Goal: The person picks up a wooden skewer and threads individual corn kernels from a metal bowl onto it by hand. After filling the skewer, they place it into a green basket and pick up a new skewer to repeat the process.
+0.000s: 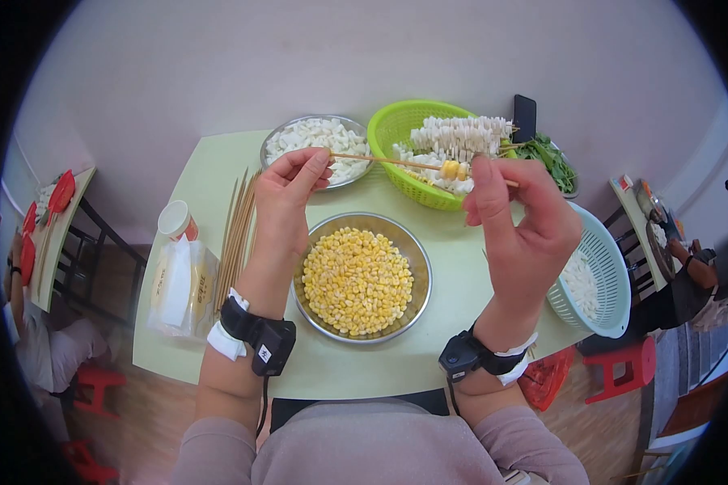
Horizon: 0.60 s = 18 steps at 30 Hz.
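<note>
A thin wooden skewer (380,160) is stretched between my hands, above the far part of the table. My left hand (295,182) pinches one end of it. Close to the other end, my right hand (522,206) has its thumb and fingers closed on the skewer, beside several yellow corn kernels (452,170) threaded on it. Below and between my wrists sits a steel bowl (421,275) full of loose corn kernels (356,280). Behind the skewer stands a green basket (388,125) holding skewers of white pieces (461,136).
A steel plate of white pieces (319,136) stands at the back. Bare skewers (236,226), a paper cup (176,220) and a tissue pack (182,287) lie left. Rightward are a phone (525,117), leafy greens (552,166) and a pale blue basket (611,275). People sit at both sides.
</note>
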{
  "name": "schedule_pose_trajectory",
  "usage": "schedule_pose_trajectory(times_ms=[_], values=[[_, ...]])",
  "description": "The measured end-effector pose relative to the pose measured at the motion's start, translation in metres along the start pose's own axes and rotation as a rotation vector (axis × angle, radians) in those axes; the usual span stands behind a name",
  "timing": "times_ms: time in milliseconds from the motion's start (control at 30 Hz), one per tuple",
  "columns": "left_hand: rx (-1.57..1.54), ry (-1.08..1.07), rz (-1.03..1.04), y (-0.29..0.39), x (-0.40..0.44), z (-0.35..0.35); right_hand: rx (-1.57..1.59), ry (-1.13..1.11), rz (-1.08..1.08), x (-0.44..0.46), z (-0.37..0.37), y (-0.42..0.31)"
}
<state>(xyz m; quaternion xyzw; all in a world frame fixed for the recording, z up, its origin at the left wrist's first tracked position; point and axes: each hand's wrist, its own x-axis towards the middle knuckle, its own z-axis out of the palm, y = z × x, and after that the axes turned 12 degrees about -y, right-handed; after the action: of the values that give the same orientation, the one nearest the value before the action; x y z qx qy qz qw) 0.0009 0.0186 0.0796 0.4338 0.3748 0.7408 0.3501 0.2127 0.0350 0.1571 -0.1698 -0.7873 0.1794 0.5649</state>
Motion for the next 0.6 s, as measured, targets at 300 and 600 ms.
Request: schedule_pose_trajectory(times_ms=[300, 600], values=[[-0.001, 0.009, 0.083, 0.004, -0.002, 0.005, 0.014, -0.065, -0.111, 0.0, 0.012, -0.009], [0.017, -0.013, 0.12, 0.011, -0.006, 0.011, 0.01, -0.13, -0.125, 0.0, 0.024, -0.007]])
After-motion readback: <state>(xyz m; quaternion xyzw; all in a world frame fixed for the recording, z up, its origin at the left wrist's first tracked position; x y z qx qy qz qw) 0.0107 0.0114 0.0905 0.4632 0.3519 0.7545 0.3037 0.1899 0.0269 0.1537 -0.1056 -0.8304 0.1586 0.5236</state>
